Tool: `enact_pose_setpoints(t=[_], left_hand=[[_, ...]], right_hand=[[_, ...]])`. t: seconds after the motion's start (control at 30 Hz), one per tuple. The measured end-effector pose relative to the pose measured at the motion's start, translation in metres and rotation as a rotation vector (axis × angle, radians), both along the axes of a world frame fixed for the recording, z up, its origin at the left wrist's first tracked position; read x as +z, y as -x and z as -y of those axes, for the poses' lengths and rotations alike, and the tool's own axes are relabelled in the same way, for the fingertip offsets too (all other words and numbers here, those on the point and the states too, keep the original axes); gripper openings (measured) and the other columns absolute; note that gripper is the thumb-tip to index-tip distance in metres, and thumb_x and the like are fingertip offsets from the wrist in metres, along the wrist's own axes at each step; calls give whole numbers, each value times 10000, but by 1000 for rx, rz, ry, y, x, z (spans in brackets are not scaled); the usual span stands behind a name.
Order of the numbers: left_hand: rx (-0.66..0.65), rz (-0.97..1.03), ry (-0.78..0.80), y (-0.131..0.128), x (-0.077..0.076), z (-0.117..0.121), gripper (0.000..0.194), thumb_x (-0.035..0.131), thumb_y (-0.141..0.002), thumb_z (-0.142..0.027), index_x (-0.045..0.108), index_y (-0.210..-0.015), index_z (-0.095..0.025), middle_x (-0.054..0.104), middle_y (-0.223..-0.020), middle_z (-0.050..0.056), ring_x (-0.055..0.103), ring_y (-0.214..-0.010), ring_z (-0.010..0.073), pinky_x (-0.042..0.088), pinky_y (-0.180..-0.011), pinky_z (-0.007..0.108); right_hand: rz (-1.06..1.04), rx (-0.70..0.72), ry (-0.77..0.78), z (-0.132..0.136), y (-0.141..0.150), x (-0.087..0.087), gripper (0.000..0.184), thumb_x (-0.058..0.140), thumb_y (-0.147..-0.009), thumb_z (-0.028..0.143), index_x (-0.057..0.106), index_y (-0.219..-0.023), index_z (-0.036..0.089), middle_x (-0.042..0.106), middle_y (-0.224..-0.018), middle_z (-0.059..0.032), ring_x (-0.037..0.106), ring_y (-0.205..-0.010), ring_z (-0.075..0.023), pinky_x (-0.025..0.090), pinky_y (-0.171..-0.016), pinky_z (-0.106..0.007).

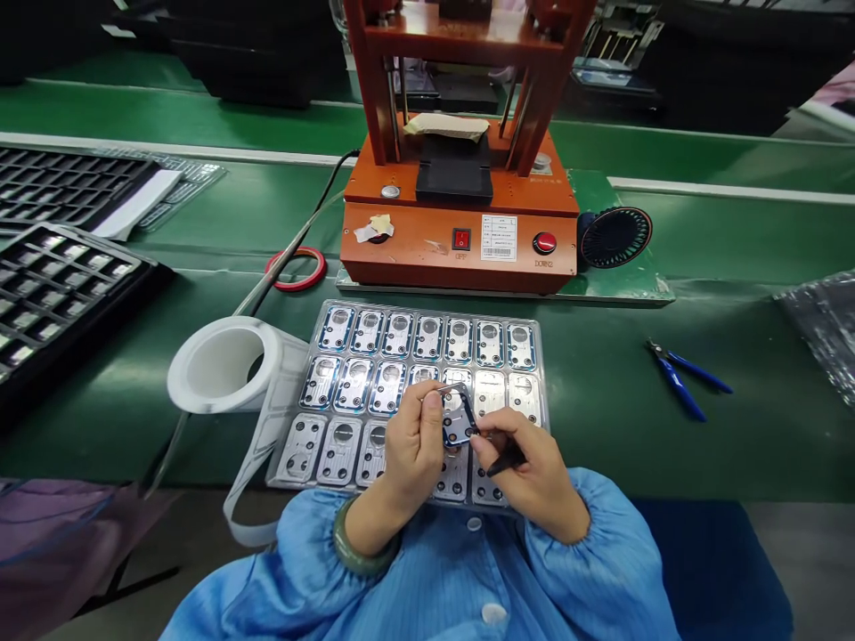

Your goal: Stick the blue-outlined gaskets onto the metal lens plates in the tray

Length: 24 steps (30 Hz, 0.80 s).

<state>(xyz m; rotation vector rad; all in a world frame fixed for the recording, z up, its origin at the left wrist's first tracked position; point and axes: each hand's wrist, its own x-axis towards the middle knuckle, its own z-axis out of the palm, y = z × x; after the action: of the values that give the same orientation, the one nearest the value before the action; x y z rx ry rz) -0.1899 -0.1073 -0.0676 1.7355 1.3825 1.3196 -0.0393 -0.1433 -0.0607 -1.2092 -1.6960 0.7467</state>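
Note:
My left hand (414, 445) is closed, pinching a small dark blue camera-frame part (458, 420) above the near edge of a clear plastic tray (541, 374). My right hand (527, 472) is closed on a thin black tool (504, 461), its tip at the part's lower right corner. The tray holds three rows of similar metal plate parts; several in the far rows carry blue rims. Both sleeves are light blue, and a green bangle (357, 556) sits on my left wrist.
An orange press machine (460, 223) stands behind the tray, a small black fan (614, 236) to its right. A white tape roll (220, 365) lies left of the tray, blue cutters (685, 378) to the right, black part trays (53, 285) far left, a red ring (297, 267).

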Motion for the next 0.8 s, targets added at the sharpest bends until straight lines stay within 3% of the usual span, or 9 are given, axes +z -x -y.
enact_pose_setpoints(t=[0.27, 0.53, 0.63, 0.8], left_hand=[[-5, -32, -2, 0, -1, 0, 173, 408, -940, -222, 578, -946, -184, 627, -729, -12, 530, -543, 93, 413, -501, 202], [-135, -2, -12, 0, 3, 1, 210, 413, -929, -222, 581, -806, -188, 584, -600, -43, 506, -473, 80, 408, -478, 190], [-163, 3, -33, 0, 6, 1, 227, 412, -921, -205, 563, -753, -185, 572, -593, -37, 510, -486, 80, 412, -485, 188], [-179, -5, -40, 0, 8, 0, 227, 417, -907, -182, 558, -729, -186, 557, -570, -36, 499, -470, 81, 406, -476, 188]], right_hand=[[-83, -57, 32, 5, 2, -4, 457, 566, -882, 180, 403, -1301, 262, 593, -825, 20, 492, -541, -85, 439, -507, -213], [24, -39, -4, 0, 1, 5, 10, 554, -892, 195, 561, -897, 198, 580, -730, 17, 534, -591, -91, 422, -552, -206], [6, -36, -1, -1, 0, 6, 107, 544, -892, 185, 538, -786, 195, 553, -666, 29, 515, -570, -88, 405, -538, -202], [-20, -24, 47, -2, -2, 7, 115, 545, -890, 201, 554, -776, 195, 552, -644, 34, 499, -547, -87, 394, -513, -199]])
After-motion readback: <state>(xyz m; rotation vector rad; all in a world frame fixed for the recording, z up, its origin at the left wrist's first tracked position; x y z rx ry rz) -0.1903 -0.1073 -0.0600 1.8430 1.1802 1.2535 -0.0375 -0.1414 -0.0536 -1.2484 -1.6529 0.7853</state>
